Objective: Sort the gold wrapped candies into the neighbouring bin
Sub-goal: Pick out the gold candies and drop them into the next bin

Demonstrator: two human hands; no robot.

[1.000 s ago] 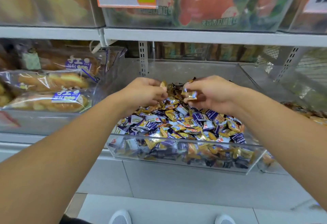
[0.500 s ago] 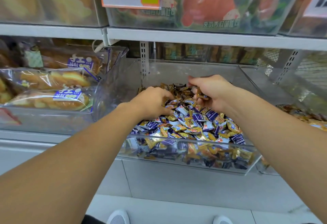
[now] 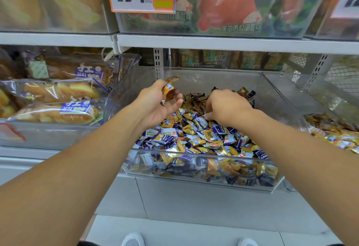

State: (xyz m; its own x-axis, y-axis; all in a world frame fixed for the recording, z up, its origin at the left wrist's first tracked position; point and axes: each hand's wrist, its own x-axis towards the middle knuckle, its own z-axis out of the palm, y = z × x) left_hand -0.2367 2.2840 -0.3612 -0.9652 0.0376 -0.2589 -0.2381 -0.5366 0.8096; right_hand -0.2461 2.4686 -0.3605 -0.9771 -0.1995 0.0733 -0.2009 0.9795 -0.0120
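Over the clear bin (image 3: 202, 179) of mixed candies (image 3: 196, 139), the left hand (image 3: 157, 104) is raised, fingers curled round gold candies (image 3: 168, 88). Right hand (image 3: 226, 106) digs into the pile's far part; its grip is hidden. The neighbouring bin (image 3: 330, 127) lies right.

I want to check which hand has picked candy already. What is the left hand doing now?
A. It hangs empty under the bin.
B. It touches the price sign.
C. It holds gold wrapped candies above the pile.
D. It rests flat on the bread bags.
C: the left hand is raised over the pile in the clear bin, its fingers curled round gold wrapped candies.
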